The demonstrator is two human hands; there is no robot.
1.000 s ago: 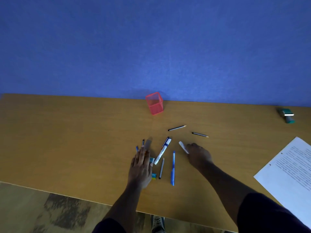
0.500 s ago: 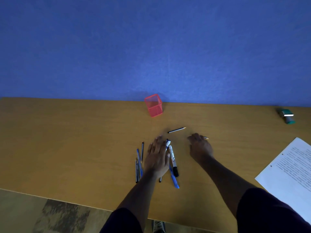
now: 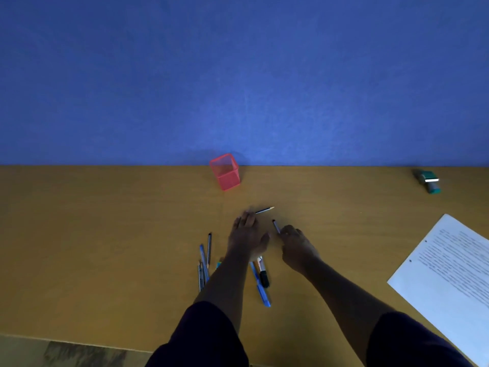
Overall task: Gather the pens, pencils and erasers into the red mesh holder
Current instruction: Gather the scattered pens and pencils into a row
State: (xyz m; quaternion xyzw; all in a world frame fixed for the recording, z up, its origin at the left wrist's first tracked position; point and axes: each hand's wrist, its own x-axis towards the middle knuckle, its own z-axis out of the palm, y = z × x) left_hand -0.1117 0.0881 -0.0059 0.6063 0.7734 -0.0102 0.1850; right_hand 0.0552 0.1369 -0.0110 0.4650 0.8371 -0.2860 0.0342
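The red mesh holder (image 3: 225,172) stands upright at the back of the wooden table (image 3: 105,234), against the blue wall. My left hand (image 3: 247,235) lies flat with its fingers apart, fingertips at the near end of a light-tipped pencil (image 3: 265,209). My right hand (image 3: 296,245) pinches a dark pencil (image 3: 276,225) that sticks out toward the holder. Several pens (image 3: 204,263) lie bunched left of my left forearm. A blue pen (image 3: 260,287) and a black-capped marker (image 3: 263,272) lie to its right. A teal eraser (image 3: 218,264) peeks out beside the forearm.
A printed white sheet (image 3: 449,274) lies at the right edge of the table. A green and white stapler-like object (image 3: 428,180) sits at the far right back. The table's near edge (image 3: 79,343) runs along the bottom left, with floor below.
My left hand moved forward off the pens and marker to the far pencil. My right hand closed on the dark pencil and shifted it left, so it now points away from me.
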